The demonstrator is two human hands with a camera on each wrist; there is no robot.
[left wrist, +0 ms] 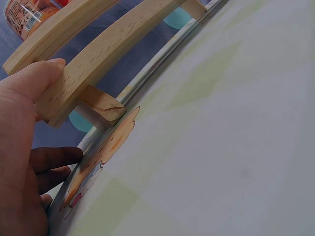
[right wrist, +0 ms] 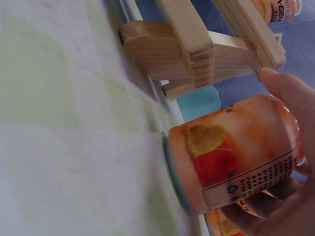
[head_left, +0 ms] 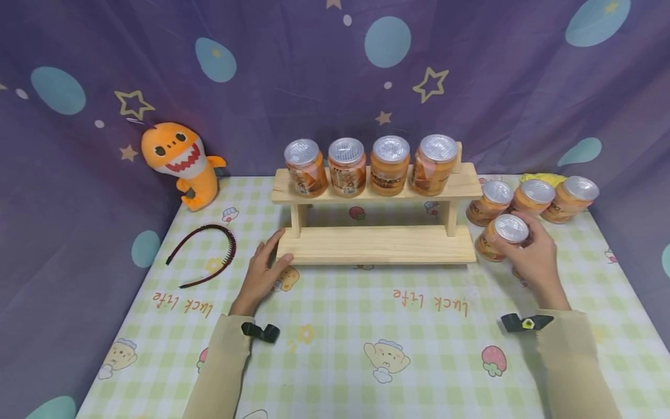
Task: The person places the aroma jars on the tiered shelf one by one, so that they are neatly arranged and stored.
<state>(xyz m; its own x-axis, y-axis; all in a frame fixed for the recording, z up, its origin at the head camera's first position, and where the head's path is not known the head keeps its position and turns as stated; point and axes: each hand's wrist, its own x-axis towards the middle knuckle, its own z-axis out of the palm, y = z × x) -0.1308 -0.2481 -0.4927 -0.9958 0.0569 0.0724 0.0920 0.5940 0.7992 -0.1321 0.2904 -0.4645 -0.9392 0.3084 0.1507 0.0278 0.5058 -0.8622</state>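
Orange can (head_left: 496,238) clamped in right hand (head_left: 537,254) could clip the wooden shelf (head_left: 377,245) if carried too low, jolting the top cans (head_left: 389,170), since left hand (head_left: 262,274), fingers apart, only touches one end.

Orange jars with silver lids: eight were counted. One jar (head_left: 510,228) was gripped by the right hand (head_left: 539,256); three more (head_left: 534,195) stood just beyond that hand; four (head_left: 389,167) stood in a row, beyond and between both hands.
Wooden rack (head_left: 377,243): one, two boards, its left end touched by the left hand (head_left: 259,273).
Plush toy (head_left: 185,160): one, beyond and left of the left hand.
Toothed headband (head_left: 230,241): one, nearer, left of that hand.
Yellow item (head_left: 544,176): one, partly hidden, beyond the right hand.
Black wrist devices (head_left: 260,332): two, one behind each hand.
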